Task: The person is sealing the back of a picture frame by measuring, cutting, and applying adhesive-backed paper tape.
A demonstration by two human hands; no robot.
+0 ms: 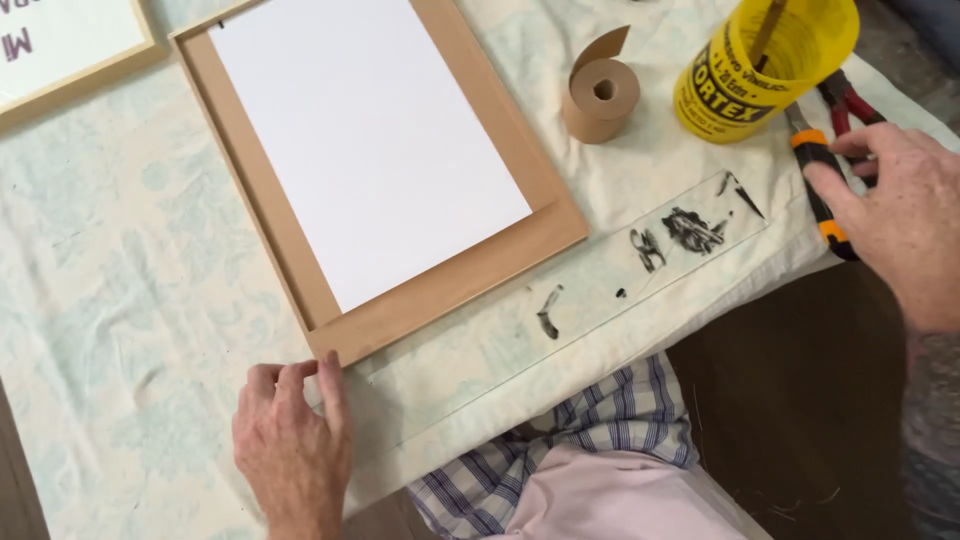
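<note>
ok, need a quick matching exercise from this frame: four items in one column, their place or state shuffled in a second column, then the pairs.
Things:
1. wooden frame
2. tape roll
3. yellow tub
4. orange-and-black tool

Places or states:
A. under the right hand fingers at the table's right edge
B. holds a stick standing inside it
C. lies flat with a white sheet in it, left hand at its near corner
D. stands between frame and tub, loose end curling up

Pairs: 1-C, 2-D, 3-B, 4-A
</note>
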